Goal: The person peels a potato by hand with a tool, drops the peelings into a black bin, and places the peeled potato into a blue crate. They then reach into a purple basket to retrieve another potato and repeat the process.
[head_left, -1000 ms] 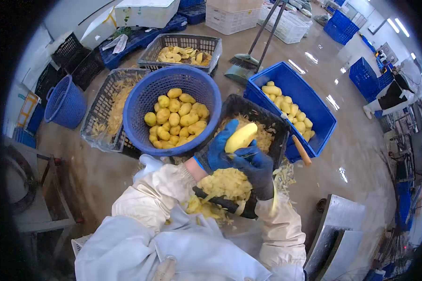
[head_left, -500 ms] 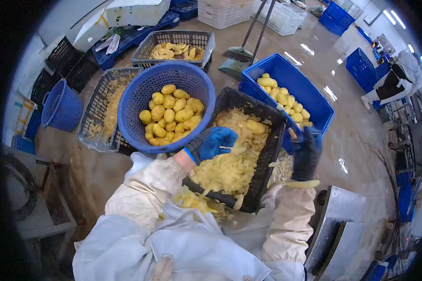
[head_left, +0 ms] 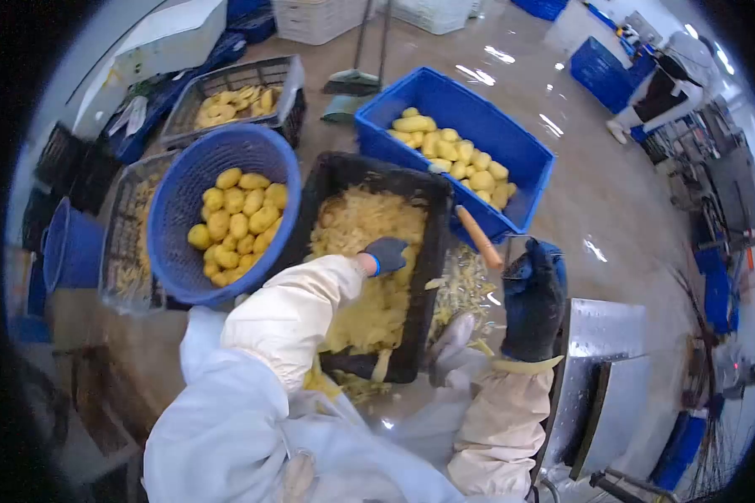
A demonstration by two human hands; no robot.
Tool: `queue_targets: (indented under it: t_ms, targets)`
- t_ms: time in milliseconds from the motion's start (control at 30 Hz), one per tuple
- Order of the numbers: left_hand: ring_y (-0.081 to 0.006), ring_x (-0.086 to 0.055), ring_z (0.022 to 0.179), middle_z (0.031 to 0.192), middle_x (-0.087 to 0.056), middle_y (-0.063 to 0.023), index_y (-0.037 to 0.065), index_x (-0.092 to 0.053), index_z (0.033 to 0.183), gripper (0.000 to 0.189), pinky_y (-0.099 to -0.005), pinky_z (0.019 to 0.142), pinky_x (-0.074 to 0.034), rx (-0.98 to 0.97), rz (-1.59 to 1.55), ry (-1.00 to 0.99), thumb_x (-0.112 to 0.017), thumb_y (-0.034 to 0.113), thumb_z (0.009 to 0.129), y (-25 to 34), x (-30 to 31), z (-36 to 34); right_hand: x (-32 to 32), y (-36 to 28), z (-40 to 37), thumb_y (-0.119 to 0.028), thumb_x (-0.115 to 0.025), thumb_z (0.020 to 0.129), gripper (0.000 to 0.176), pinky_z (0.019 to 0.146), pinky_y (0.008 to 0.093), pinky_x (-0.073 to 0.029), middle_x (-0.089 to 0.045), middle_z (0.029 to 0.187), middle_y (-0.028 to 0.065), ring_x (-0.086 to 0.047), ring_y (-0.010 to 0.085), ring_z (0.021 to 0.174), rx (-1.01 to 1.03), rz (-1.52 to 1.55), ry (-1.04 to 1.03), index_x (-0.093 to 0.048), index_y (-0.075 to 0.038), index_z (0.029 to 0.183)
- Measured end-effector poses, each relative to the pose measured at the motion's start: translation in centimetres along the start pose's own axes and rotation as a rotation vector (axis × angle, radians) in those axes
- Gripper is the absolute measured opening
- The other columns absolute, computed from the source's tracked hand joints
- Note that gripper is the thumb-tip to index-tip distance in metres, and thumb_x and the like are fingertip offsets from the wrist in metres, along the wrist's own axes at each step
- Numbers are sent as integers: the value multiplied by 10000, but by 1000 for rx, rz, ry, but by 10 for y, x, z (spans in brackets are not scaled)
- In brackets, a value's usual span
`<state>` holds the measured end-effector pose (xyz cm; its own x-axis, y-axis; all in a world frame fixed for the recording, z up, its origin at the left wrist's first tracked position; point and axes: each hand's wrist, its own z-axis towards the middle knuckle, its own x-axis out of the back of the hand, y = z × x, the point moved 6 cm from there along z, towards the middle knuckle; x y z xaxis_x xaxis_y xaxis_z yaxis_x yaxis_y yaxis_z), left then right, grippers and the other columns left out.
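Note:
My left hand (head_left: 387,254), in a dark glove, is down on the pale peelings (head_left: 365,222) in the black crate (head_left: 434,293). Its fingertips are turned away, and whatever they touch is hidden. Right of the crate, my right hand (head_left: 533,298), in a black glove, is closed on a tool with an orange-brown handle (head_left: 478,237); the handle sticks out up and to the left. A long strip of peel (head_left: 527,366) lies across the right sleeve near the wrist.
A blue round basket (head_left: 169,197) of yellow potatoes (head_left: 239,220) stands left of the crate. Behind it is a blue bin (head_left: 520,155) with peeled potatoes (head_left: 453,151). Crates of peelings stand left, a metal stand (head_left: 604,335) right. Another person (head_left: 675,75) stands at the back right.
The view has shifted, so the containers appear farther left. My left hand has moved from the near edge of the basket into the black crate. The tool's handle now shows more fully.

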<state>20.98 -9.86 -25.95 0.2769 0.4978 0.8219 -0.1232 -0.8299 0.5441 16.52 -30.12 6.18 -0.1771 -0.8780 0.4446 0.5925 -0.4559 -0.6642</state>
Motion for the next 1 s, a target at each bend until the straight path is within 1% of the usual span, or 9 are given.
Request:
queue_targets:
  t_ms: [33, 100, 167, 200, 233, 300, 767, 867, 1000]
  targets:
    - [-379, -566, 1015, 1099, -594, -219, 40, -555, 1139, 439, -459, 882, -444, 109, -29, -59, -536, 300, 785, 0, -15, 9, 5, 4, -2, 61, -540, 818, 233, 530, 223, -428, -546, 813, 50, -519, 117, 635, 1, -28, 14, -621, -37, 1014]
    - [-394, -548, 1060, 1165, -565, -220, 62, -478, 1238, 517, -472, 914, -429, 156, -45, 60, -529, 357, 817, 2, -44, 27, -4, 34, -10, 103, -565, 747, 288, 666, 282, -453, -538, 828, 78, -530, 181, 730, -660, 742, -42, -569, 21, 1022]
    - [-403, -533, 1080, 1181, -539, -256, 56, -418, 1299, 592, -474, 919, -424, 405, -215, 45, -546, 376, 817, -28, -88, 41, 0, -3, 5, 123, -545, 748, 291, 641, 271, -444, -533, 813, 76, -522, 165, 715, -141, -11, -129, -574, 17, 1017]
    - [-400, -530, 1088, 1189, -531, -263, 56, -399, 1312, 677, -459, 914, -427, 483, -125, 194, -599, 416, 774, -23, -91, 35, -5, 25, -11, 141, -547, 735, 299, 615, 256, -434, -523, 802, 58, -511, 126, 711, -627, 589, 13, -579, 14, 1003]
    - [-379, -531, 1105, 1205, -529, -258, 62, -375, 1339, 747, -441, 914, -429, 600, -253, -5, -606, 464, 753, -16, -82, 38, -7, 21, -10, 69, -553, 799, 177, 584, 235, -425, -529, 775, 58, -505, 121, 653, -646, 595, 5, -578, 5, 963]
    - [-333, -528, 1138, 1216, -535, -244, 56, -330, 1383, 906, -409, 930, -429, 720, -378, -10, -666, 522, 683, -21, -81, 32, -16, 23, -18, -194, -597, 885, 160, 473, 197, -387, -540, 674, 25, -493, 86, 543, -917, 898, 65, -554, -40, 900]
    - [-349, -567, 1040, 1116, -599, -203, 50, -542, 1175, 656, -392, 887, -450, 421, -429, 209, -771, 276, 603, -54, -94, 34, -42, -5, -10, -212, -590, 884, 170, 497, 202, -382, -536, 680, 10, -474, 80, 543, -784, 941, -81, -560, -49, 844]
    - [-276, -597, 979, 1070, -623, -153, 43, -529, 1199, 643, -355, 862, -468, 212, -590, 314, -773, 217, 630, -16, -9, -2, -42, 6, -10, -201, -588, 884, 151, 512, 190, -377, -544, 683, -5, -479, 67, 553, -772, 954, -77, -581, -60, 832]
    - [-154, -567, 982, 1113, -579, -36, 78, -476, 1279, 566, -321, 791, -513, 43, -1385, 58, -702, 116, 761, 24, 91, -52, -48, 9, -8, -171, -617, 861, 106, 465, 190, -384, -551, 649, 8, -490, 73, 514, -701, 874, -82, -589, -68, 859]
